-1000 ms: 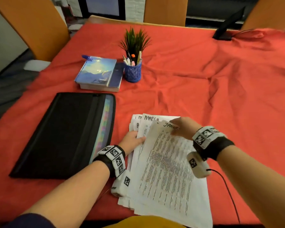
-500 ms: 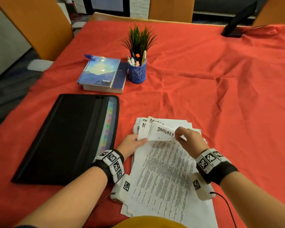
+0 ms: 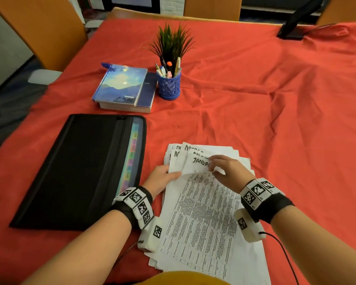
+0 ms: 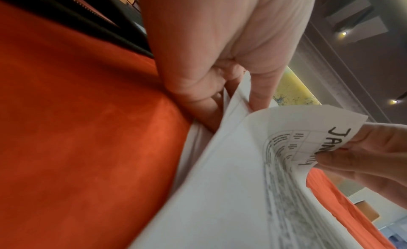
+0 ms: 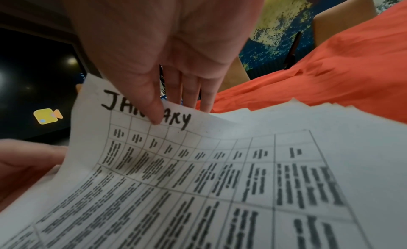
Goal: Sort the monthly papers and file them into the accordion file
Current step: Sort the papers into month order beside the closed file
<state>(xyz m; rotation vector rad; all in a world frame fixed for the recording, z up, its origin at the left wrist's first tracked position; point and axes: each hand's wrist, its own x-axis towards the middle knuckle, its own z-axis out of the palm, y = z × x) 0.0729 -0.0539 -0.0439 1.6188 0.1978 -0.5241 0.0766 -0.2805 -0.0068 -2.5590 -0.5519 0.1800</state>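
While lifted at its far end, JANUARY sheet (image 3: 201, 204) pinched between thumb and fingers of right hand (image 3: 226, 171), top of paper pile (image 3: 243, 262) near front edge of red cloth (image 3: 255, 99). Left hand (image 3: 160, 177) at left side of pile, thumb on top and fingers tucked under some sheets, gripping them. Black accordion file (image 3: 78, 171) flat and just left of pile, colored tabs along its right edge; books (image 3: 125, 89), blue pen cup (image 3: 169, 87) and green plant (image 3: 173, 42) farther back.
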